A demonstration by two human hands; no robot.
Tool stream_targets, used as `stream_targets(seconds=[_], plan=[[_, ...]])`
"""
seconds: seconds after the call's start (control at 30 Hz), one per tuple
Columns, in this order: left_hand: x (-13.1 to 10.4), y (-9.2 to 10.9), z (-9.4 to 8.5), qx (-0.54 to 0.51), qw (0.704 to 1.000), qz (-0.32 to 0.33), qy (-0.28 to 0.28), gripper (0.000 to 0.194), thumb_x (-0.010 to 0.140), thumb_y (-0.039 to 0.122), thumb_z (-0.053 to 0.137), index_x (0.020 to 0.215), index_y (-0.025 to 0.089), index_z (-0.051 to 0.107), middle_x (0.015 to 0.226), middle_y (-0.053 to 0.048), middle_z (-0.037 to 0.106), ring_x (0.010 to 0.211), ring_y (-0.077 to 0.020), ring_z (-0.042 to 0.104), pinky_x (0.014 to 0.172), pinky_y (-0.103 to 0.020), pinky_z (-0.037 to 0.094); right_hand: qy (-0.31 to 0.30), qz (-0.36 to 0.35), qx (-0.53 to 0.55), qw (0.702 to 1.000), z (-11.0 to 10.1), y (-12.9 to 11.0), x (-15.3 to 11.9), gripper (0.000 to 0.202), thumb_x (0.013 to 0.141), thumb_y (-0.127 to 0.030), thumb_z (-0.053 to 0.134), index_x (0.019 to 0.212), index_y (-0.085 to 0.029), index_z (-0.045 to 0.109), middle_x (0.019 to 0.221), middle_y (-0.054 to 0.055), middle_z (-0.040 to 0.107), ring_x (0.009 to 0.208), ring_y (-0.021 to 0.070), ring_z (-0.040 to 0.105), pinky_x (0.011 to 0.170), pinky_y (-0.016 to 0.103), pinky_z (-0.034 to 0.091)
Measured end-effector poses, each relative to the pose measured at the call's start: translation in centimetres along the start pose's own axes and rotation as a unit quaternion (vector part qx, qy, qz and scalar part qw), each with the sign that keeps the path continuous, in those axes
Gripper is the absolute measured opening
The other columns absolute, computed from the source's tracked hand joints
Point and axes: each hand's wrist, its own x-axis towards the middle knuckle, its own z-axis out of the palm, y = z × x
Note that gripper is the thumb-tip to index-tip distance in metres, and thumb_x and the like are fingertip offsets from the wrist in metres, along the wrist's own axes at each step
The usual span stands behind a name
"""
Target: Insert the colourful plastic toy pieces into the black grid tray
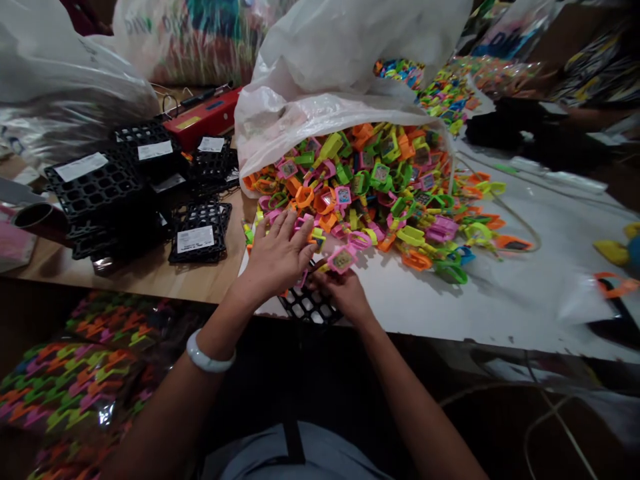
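Note:
My left hand (280,257) lies palm down at the front edge of the pile, fingers spread over several toy watches. Close on its right, my right hand (345,293) has its fingers curled, with a pink toy watch (343,259) with a square face showing just above them; part of its grip is hidden. Beneath both hands a black plastic grid (313,308) lies at the table's front edge, partly covered. The heap of toy watches (380,177) in orange, green, pink and yellow spills from a white plastic bag (300,120).
Stacks of black grids (100,183) with white labels stand on the left, beside a red box (205,120). Packed bags of colourful pieces (75,380) lie below the table at left. A pale cord (530,223) runs across the white table surface (475,307) on the right.

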Motion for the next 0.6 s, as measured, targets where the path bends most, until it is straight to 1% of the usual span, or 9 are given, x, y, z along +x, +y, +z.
stream_targets(seconds=[0.07,0.17,0.27,0.33,0.4,0.5,0.6], plan=[[0.0,0.0,0.1,-0.001,1.0,0.0,0.003,0.058,0.104,0.047,0.028,0.156,0.023,0.031,0.164,-0.013,0.03,0.153,-0.0295,0.022,0.122,-0.053,0.015,0.002,0.015,-0.01,1.0,1.3,0.6,-0.1,0.034,0.07,-0.048,0.073,0.088,-0.022,0.061,0.067,0.0,0.067,0.06,0.0181,0.063,0.06,0.03,0.053],[0.0,0.0,0.1,-0.002,1.0,0.002,0.006,0.057,0.105,0.047,0.027,0.156,0.022,0.033,0.163,-0.015,0.03,0.153,-0.0297,0.023,0.122,-0.053,0.015,0.037,0.01,-0.053,0.998,2.0,1.6,0.4,0.025,0.071,-0.044,0.065,0.084,-0.023,0.06,0.065,0.0,0.067,0.054,0.0176,0.06,0.055,0.03,0.051],[-0.2,0.0,0.0,-0.011,1.0,0.002,0.011,0.057,0.105,0.047,0.026,0.156,0.022,0.032,0.164,-0.014,0.03,0.153,-0.0293,0.023,0.122,-0.054,0.016,0.058,-0.033,-0.122,0.99,1.8,2.2,0.4,0.017,0.075,-0.04,0.058,0.079,-0.023,0.06,0.066,0.001,0.067,0.057,0.0189,0.061,0.055,0.03,0.049],[-0.2,0.0,-0.1,-0.014,1.0,0.0,0.009,0.058,0.105,0.047,0.027,0.157,0.022,0.031,0.164,-0.013,0.03,0.153,-0.0284,0.023,0.123,-0.054,0.015,0.063,-0.073,-0.178,0.979,1.8,2.2,0.1,0.012,0.075,-0.035,0.058,0.075,-0.023,0.06,0.069,0.002,0.068,0.063,0.0198,0.062,0.058,0.029,0.049],[-0.1,0.0,-0.1,-0.011,1.0,0.002,0.001,0.058,0.105,0.048,0.026,0.157,0.022,0.03,0.164,-0.014,0.029,0.153,-0.0282,0.021,0.123,-0.055,0.014,0.057,-0.105,-0.221,0.968,2.0,2.0,-0.1,0.008,0.076,-0.03,0.057,0.077,-0.023,0.062,0.074,0.003,0.069,0.069,0.0202,0.063,0.064,0.03,0.051],[0.1,0.1,-0.2,-0.004,1.0,-0.006,-0.007,0.06,0.105,0.05,0.023,0.157,0.021,0.03,0.165,-0.016,0.025,0.154,-0.031,0.017,0.122,-0.061,0.01,0.048,-0.137,-0.274,0.951,2.8,1.5,0.2,0.012,0.078,-0.022,0.053,0.082,-0.022,0.064,0.082,0.005,0.071,0.074,0.0202,0.063,0.069,0.03,0.05],[0.4,0.5,-0.1,-0.002,1.0,-0.024,-0.012,0.066,0.103,0.056,0.023,0.157,0.019,0.029,0.166,-0.019,0.02,0.155,-0.0349,0.013,0.12,-0.067,0.007,0.04,-0.153,-0.317,0.935,3.6,1.3,0.7,0.014,0.08,-0.019,0.049,0.079,-0.022,0.063,0.083,0.005,0.07,0.074,0.0192,0.062,0.07,0.029,0.048]])
